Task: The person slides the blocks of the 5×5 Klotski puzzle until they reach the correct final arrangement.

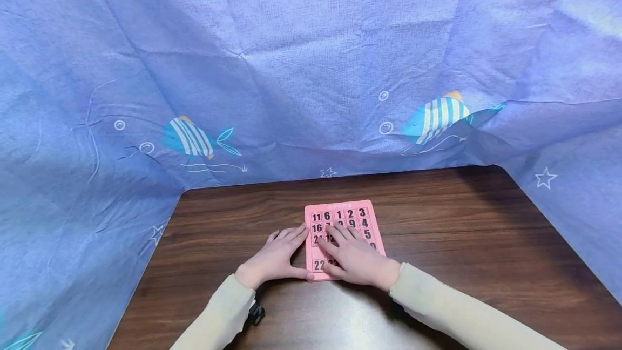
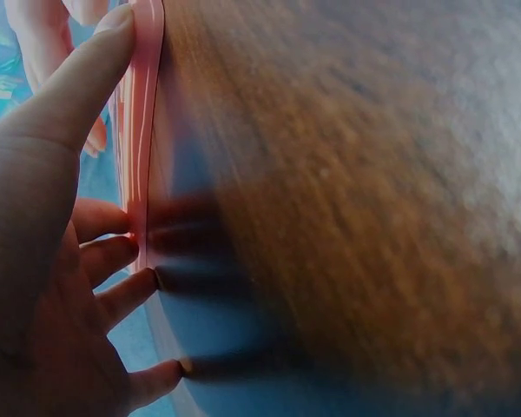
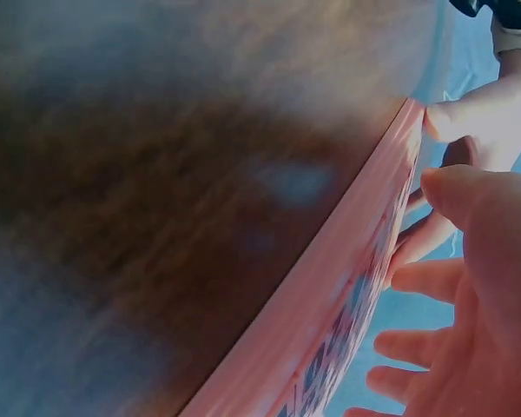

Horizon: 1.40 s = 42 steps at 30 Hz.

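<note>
A pink sliding number puzzle (image 1: 313,253) lies flat on the table, its square tiles printed with black numbers. My left hand (image 1: 277,255) rests along its left side, the thumb touching the lower left corner and the spread fingertips at the edge. Over the tiles spreads my right hand (image 1: 359,260), with fingers extended and several numbers hidden beneath. The left wrist view shows the puzzle's pink side (image 2: 144,113) edge-on against the left thumb. In the right wrist view, the right thumb and fingers (image 3: 417,347) are apart above the tiles; exact fingertip contact is unclear.
The dark wood-grain table (image 1: 233,204) extends around the puzzle. A blue cloth (image 1: 301,69) with printed fish hangs behind it and at both sides. A small black device (image 1: 256,313) shows by the left wrist.
</note>
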Tool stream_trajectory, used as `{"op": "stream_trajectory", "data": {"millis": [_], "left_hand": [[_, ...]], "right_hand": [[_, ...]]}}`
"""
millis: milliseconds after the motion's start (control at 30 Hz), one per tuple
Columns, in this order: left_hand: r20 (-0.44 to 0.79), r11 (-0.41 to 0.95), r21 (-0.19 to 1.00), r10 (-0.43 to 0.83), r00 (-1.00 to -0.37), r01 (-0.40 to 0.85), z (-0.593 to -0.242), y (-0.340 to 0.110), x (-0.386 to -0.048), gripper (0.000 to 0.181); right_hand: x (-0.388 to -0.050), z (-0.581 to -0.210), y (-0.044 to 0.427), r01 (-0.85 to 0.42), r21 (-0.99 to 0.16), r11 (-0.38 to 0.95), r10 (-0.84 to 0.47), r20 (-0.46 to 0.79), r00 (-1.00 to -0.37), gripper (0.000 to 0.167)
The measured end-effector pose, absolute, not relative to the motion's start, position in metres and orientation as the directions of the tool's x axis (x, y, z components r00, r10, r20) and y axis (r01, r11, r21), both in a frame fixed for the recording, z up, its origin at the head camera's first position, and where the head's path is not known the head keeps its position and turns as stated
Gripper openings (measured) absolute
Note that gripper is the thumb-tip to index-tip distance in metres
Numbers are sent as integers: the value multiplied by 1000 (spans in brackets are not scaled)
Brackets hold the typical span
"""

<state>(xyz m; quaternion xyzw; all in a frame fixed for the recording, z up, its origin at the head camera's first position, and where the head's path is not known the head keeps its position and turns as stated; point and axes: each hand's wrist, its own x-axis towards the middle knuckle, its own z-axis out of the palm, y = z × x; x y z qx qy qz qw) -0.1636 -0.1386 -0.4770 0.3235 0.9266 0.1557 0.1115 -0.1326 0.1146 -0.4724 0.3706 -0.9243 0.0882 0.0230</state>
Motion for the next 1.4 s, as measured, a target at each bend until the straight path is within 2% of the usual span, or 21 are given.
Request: {"op": "stream_trajectory", "data": {"millis": [167, 400, 700, 933, 1167, 1400], "left_hand": [[-113, 748, 354, 630, -768, 561, -478, -138, -164, 111], [-116, 747, 360, 630, -768, 559, -478, -139, -165, 113], [-116, 749, 366, 625, -772, 552, -477, -140, -164, 111], [-111, 754, 352, 622, -775, 555, -478, -141, -164, 112], [-109, 745, 365, 629, -769, 558, -478, -139, -164, 112], [-117, 747, 365, 629, -768, 556, -479, -139, -164, 112]], "right_hand": [[-133, -471, 113, -682, -114, 722, -676, 91, -731, 56], [-123, -475, 115, -713, -33, 701, -705, 125, -698, 60], [-109, -473, 117, -724, -26, 689, -717, 114, -687, 61], [-111, -473, 120, -732, -69, 678, -720, 140, -680, 57], [-132, -471, 119, -677, -159, 718, -666, 124, -736, 54], [-149, -471, 111, -648, -194, 736, -638, 120, -761, 53]]}}
